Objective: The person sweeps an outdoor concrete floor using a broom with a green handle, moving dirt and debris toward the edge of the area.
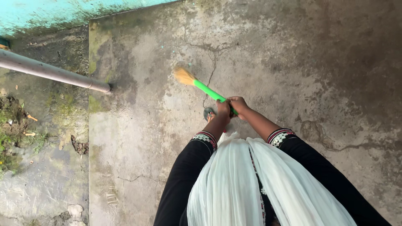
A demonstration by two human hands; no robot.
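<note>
A short broom with a bright green handle (208,91) and straw-coloured bristles (184,76) points up and left over the cracked concrete floor (293,54). My left hand (223,109) grips the handle's near end. My right hand (238,104) is closed around the handle right beside it, slightly further right. Both arms wear black sleeves with patterned cuffs. A white scarf (251,184) hangs down in front of me. Below my hands a foot in a sandal (208,113) shows partly.
A grey pipe (54,72) slants in from the left and ends near the slab's edge. A turquoise wall (50,12) runs along the top left. Mossy ground with soil, weeds and small debris (25,125) lies left of the slab.
</note>
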